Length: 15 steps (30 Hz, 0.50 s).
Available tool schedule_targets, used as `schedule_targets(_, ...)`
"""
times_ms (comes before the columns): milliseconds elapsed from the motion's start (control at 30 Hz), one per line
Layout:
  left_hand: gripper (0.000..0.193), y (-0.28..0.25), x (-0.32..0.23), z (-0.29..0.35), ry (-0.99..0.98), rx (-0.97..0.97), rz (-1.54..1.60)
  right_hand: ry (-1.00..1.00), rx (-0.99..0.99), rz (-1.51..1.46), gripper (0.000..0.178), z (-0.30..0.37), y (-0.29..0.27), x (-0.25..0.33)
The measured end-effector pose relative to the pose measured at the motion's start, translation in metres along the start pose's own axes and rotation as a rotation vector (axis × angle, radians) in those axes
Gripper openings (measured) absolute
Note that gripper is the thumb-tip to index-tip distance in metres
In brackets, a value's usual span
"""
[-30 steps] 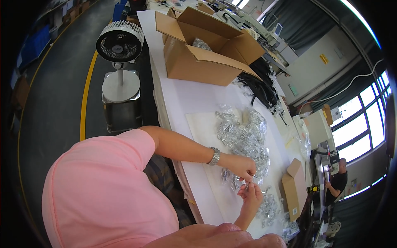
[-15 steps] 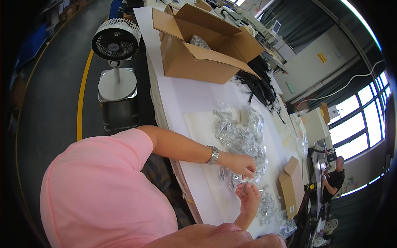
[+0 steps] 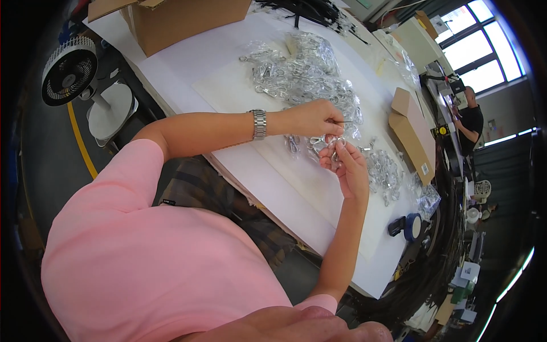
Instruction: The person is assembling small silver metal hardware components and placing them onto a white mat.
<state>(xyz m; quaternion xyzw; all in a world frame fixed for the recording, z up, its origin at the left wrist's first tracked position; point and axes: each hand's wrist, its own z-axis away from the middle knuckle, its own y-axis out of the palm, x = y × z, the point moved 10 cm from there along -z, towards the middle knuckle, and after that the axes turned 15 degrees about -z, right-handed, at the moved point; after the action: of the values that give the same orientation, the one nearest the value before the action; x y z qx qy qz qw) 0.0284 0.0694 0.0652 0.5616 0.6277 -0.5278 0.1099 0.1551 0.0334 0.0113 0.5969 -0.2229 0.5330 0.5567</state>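
Note:
My left hand (image 3: pixel 310 118), with a metal watch on its wrist, pinches a thin metal pin between its fingertips. My right hand (image 3: pixel 348 166) is just below it and holds a small shiny metal part (image 3: pixel 333 146). The two hands almost touch above a white sheet (image 3: pixel 296 171) on the table. A heap of small clear bags with metal parts (image 3: pixel 307 74) lies just beyond my left hand. A second, smaller pile of metal parts (image 3: pixel 385 171) lies to the right of my right hand.
An open cardboard box (image 3: pixel 171 23) stands at the far left of the table, and a flat cardboard box (image 3: pixel 409 132) lies at the right. A blue tape roll (image 3: pixel 411 227) sits near the table edge. A fan (image 3: pixel 69 71) stands on the floor. Another person (image 3: pixel 470 122) works at the far right.
My head has turned, so the table now sits larger and higher in view. Both hands stay together over the white sheet, my right hand a little closer to my left.

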Motion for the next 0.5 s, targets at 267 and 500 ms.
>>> schedule_targets(267,0.025,0.019,-0.013,-0.015,-0.131,0.201,-0.066,-0.258,-0.296,-0.499,0.026,0.01,-0.045,0.009)
schedule_targets(500,0.026,0.056,-0.005,0.009,-0.26,0.262,0.423,-0.238,-0.13,-0.464,0.029,0.007,-0.018,0.002)
